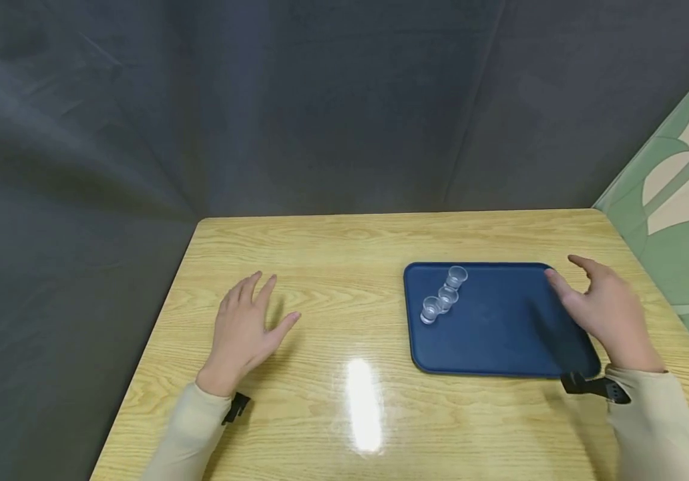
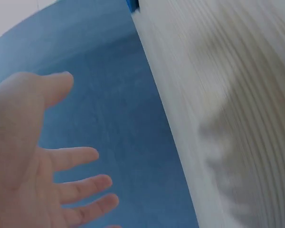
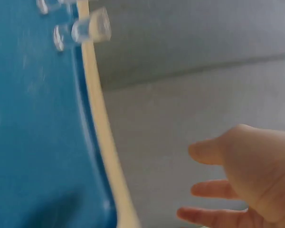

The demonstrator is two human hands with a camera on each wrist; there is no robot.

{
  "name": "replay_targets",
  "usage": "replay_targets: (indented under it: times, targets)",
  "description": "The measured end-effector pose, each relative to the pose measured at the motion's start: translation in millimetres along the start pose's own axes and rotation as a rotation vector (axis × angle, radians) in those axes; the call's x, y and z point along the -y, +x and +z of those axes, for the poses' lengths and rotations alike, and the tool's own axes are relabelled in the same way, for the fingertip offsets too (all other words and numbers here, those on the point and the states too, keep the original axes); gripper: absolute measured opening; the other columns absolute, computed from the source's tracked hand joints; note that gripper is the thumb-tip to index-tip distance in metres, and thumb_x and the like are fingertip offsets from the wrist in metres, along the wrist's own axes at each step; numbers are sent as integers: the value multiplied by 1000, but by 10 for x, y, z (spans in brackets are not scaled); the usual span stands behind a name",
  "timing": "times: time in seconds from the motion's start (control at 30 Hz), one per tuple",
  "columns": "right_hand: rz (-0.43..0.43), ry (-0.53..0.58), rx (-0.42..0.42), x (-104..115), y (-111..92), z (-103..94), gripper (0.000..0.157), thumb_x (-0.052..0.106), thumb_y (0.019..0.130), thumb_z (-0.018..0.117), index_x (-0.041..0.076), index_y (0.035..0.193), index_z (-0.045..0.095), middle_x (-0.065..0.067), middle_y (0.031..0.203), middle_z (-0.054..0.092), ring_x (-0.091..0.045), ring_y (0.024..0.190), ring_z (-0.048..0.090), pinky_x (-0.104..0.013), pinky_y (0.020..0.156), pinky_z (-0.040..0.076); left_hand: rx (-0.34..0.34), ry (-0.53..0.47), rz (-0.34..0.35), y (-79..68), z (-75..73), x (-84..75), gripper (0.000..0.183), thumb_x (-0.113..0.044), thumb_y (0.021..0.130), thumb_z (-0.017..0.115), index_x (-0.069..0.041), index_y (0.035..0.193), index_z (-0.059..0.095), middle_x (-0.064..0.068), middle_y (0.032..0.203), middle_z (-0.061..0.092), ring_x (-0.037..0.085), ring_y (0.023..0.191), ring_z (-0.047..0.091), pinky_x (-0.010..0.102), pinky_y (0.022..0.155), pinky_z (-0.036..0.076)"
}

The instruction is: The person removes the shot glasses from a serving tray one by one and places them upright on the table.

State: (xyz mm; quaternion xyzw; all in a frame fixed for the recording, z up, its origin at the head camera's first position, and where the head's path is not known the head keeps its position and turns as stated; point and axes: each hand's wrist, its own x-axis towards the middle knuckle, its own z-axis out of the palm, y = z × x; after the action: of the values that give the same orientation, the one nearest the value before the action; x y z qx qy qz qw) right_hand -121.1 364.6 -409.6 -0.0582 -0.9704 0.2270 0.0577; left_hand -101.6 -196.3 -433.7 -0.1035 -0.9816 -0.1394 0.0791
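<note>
Three small clear glasses stand close together in a slanting row on the left part of a blue tray (image 1: 501,334): a far glass (image 1: 456,276), a middle glass (image 1: 447,297) and a near glass (image 1: 431,309). My right hand (image 1: 611,310) hovers over the tray's right edge, thumb and fingers spread and holding nothing. Over the wooden table, well left of the tray, my left hand (image 1: 242,334) is raised with its fingers apart and nothing in it. In the right wrist view one glass (image 3: 92,27) shows at the tray's far edge.
The wooden table (image 1: 332,267) meets a dark curtain (image 1: 344,120) along its back and left sides. A green and cream leaf-patterned cloth (image 1: 681,200) hangs at the right. A bright light reflection lies on the tabletop left of the tray.
</note>
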Motion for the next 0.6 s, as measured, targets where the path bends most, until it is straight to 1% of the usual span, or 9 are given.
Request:
replay_targets:
  times: [0.1, 0.17, 0.23, 0.33, 0.43, 0.47, 0.6]
  targets:
    - [88, 67, -4, -142, 95, 78, 70, 48, 110, 49, -10, 149, 52, -44, 144, 53, -62, 122, 55, -72, 91, 45, -48, -43, 41, 69, 64, -164, 75, -62, 98, 65, -10, 152, 58, 20, 155, 55, 45, 140, 53, 64, 109, 47]
    - [150, 109, 11, -247, 152, 143, 69, 48, 110, 47, -10, 148, 53, -44, 145, 52, -61, 128, 52, -71, 95, 44, -91, -82, 82, 124, 118, -278, 66, -58, 99, 67, -11, 145, 65, 15, 145, 63, 40, 130, 60, 58, 100, 55]
    - [203, 140, 27, -348, 200, 204, 69, 47, 110, 45, -10, 148, 53, -44, 146, 51, -61, 131, 51, -69, 97, 45, -133, -127, 125, 177, 179, -401, 57, -54, 99, 69, -12, 137, 71, 11, 137, 68, 34, 122, 65, 52, 93, 58]
    - [247, 151, 5, -495, 262, 316, 66, 44, 110, 47, -11, 146, 54, -43, 144, 54, -60, 129, 54, -55, 89, 49, -178, -181, 191, 240, 275, -589, 48, -50, 99, 71, -14, 131, 74, 6, 127, 72, 28, 112, 69, 45, 82, 61]
    - [278, 153, -37, -606, 314, 439, 63, 41, 108, 49, -10, 144, 57, -39, 140, 60, -55, 124, 60, -42, 79, 44, -171, -212, 237, 299, 374, -768, 45, -48, 99, 71, -14, 129, 75, 5, 120, 74, 26, 107, 70, 41, 78, 61]
    - [292, 156, -52, -632, 329, 481, 62, 41, 108, 49, -9, 144, 58, -37, 139, 62, -54, 124, 60, -41, 78, 42, -157, -220, 245, 320, 410, -821, 45, -48, 99, 71, -14, 128, 75, 4, 119, 74, 25, 107, 70, 40, 77, 61]
    - [333, 131, -75, -679, 372, 611, 57, 40, 107, 48, -5, 139, 63, -31, 134, 66, -51, 117, 61, -41, 75, 40, -96, -244, 264, 400, 553, -1020, 44, -48, 99, 70, -14, 128, 75, 3, 115, 75, 22, 105, 70, 37, 76, 60]
